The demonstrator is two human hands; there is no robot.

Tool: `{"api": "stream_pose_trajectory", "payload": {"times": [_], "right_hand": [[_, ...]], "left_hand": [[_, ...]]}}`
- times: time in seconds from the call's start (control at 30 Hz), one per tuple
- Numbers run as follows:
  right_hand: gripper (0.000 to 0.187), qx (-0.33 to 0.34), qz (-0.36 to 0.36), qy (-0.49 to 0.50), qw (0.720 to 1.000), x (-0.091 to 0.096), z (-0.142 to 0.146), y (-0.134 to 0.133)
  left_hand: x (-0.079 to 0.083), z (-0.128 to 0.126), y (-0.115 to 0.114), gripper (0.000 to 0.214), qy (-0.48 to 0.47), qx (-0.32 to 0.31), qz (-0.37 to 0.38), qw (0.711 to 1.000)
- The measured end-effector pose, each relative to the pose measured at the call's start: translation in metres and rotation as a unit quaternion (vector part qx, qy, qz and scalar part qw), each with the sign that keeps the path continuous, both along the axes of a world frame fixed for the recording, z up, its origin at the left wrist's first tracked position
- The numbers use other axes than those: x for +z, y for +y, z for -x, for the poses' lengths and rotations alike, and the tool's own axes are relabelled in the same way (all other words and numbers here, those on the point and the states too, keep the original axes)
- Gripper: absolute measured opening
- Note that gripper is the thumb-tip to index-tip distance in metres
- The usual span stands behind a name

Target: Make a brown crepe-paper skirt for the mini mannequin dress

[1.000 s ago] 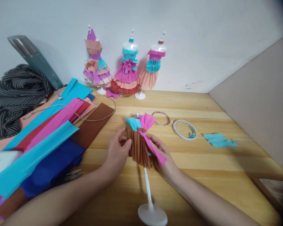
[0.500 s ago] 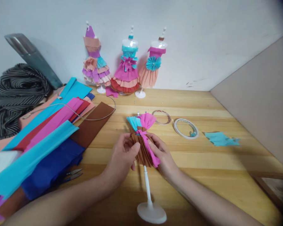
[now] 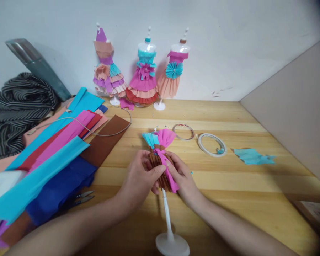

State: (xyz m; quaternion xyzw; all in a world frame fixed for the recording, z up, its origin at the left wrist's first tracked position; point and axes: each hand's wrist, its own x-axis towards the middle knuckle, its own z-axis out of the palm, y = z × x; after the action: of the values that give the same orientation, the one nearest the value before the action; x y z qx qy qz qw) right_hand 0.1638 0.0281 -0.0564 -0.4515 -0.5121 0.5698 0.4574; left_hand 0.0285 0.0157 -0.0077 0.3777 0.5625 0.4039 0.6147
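Note:
A small mannequin stand [image 3: 167, 215] with a white pole and round base is tilted towards me near the table's front. It wears a crepe paper dress: a blue and pink fanned top [image 3: 165, 138], a pleated brown skirt [image 3: 155, 160] and a pink strip [image 3: 172, 182] hanging down the front. My left hand [image 3: 142, 170] is closed round the skirt's left side, its thumb pressed across the front. On the right side, my right hand [image 3: 181, 174] pinches the skirt and the edge of the pink strip. Most fingers of both hands are behind the paper.
Three dressed mannequins [image 3: 144, 76] stand along the wall. Coloured crepe paper sheets [image 3: 56, 149], small snips [image 3: 82, 198] and a striped cloth [image 3: 21, 103] lie at left. Two tape rolls [image 3: 211, 145] and a blue paper scrap [image 3: 253, 156] lie right of the dress.
My left thumb has moved right across the skirt towards the pink strip. The strip's lower end has shifted slightly left and down, and the view has moved a little.

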Motion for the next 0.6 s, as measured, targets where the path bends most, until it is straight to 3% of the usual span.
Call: {"api": "stream_pose_trajectory", "payload": {"times": [0.23, 0.5, 0.6], "right_hand": [[0.039, 0.006, -0.003, -0.012, 1.000, 0.002, 0.001, -0.001], [0.042, -0.016, 0.020, -0.008, 1.000, 0.001, 0.000, 0.002], [0.042, -0.023, 0.027, -0.003, 0.999, -0.002, -0.001, 0.003]], "left_hand": [[-0.013, 0.003, 0.006, 0.038, 0.099, 0.015, -0.019, 0.995], [-0.014, 0.004, 0.010, 0.015, 0.017, 0.043, -0.062, 0.997], [-0.015, 0.005, 0.010, 0.018, -0.012, 0.025, -0.020, 0.999]]}}
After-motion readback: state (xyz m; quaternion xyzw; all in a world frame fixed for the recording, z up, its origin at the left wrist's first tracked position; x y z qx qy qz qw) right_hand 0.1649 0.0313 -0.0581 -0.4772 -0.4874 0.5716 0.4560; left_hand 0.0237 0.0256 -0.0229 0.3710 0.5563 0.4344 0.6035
